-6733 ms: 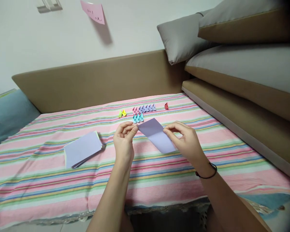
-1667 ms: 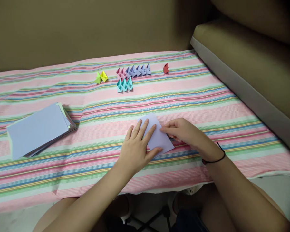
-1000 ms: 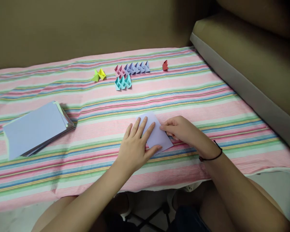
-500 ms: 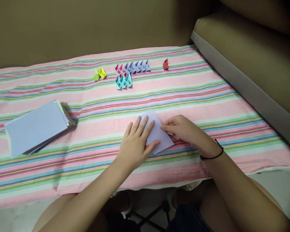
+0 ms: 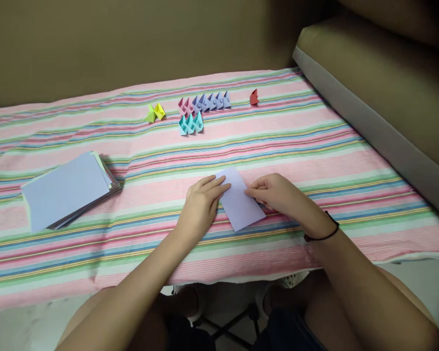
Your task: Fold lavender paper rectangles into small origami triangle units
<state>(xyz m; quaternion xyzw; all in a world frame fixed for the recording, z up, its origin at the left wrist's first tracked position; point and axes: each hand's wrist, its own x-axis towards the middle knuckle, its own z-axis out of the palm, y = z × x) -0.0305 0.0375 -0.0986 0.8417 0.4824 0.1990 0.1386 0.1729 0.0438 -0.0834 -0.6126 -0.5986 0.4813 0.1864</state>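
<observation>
Here, left hand [image 5: 200,202] resting, fingers slightly apart, on a lilac rectangular paper sheet [image 5: 241,204], right hand [image 5: 276,194] pinching the sheet's opposite edge, small folded turquoise paper shapes [image 5: 190,125] beyond the left hand.

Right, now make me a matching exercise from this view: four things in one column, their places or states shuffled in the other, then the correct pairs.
Column 1
1. Left hand
2. Stack of paper
3. Red folded piece
4. Right hand

Column 2
A. Set apart, to the right of the other folded pieces
B. Thumb and finger closed at the right edge of the lilac sheet
C. Lying on the striped cloth, left of both hands
D. Fingers resting on the lilac sheet's upper left part

Pairs: 1-D, 2-C, 3-A, 4-B
</observation>
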